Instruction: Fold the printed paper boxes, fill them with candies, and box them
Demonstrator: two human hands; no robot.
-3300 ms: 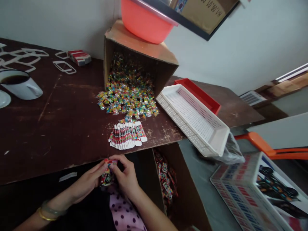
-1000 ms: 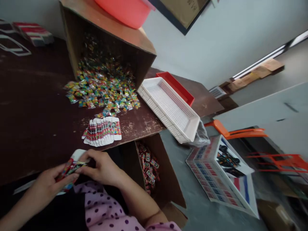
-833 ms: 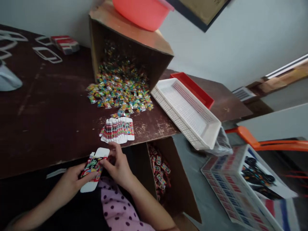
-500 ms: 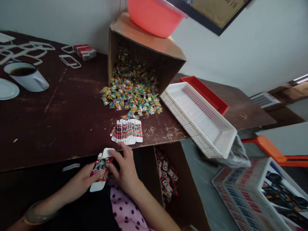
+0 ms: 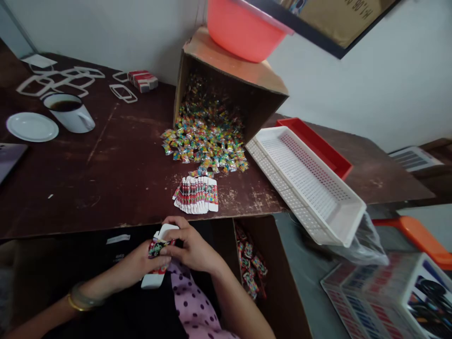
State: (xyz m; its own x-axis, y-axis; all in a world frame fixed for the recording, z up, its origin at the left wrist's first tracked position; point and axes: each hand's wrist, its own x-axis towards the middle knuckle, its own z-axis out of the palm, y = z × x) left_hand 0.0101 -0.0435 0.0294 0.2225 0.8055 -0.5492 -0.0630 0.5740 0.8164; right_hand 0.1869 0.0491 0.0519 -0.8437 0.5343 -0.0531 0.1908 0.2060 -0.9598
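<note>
Just off the table's front edge, above my lap, a small printed candy box [image 5: 153,280] with white end flaps is held in both hands. My left hand [image 5: 139,261] is closed round its side, fingers partly hidden. My right hand [image 5: 192,245] grips its upper end by the upright white flap, thumb across the front. On the table beyond lies a fanned row of flat candy boxes [image 5: 192,195]. Behind it, small clear packets of colourful candy [image 5: 208,148] spill from a cardboard box [image 5: 231,70] lying on its side.
At right, a white perforated basket [image 5: 307,183] overhangs the table edge beside a red tray [image 5: 318,146]. Below, an open carton [image 5: 278,263] holds filled-looking boxes. A mug [image 5: 72,115], a saucer [image 5: 31,127] and rubber bands [image 5: 123,93] lie left. A pink basin [image 5: 243,33] sits atop the cardboard box.
My right hand has closed in on the upper end of the candy box, its fingers now curled at the flap. The whole view has shifted, so the scene sits further right.
</note>
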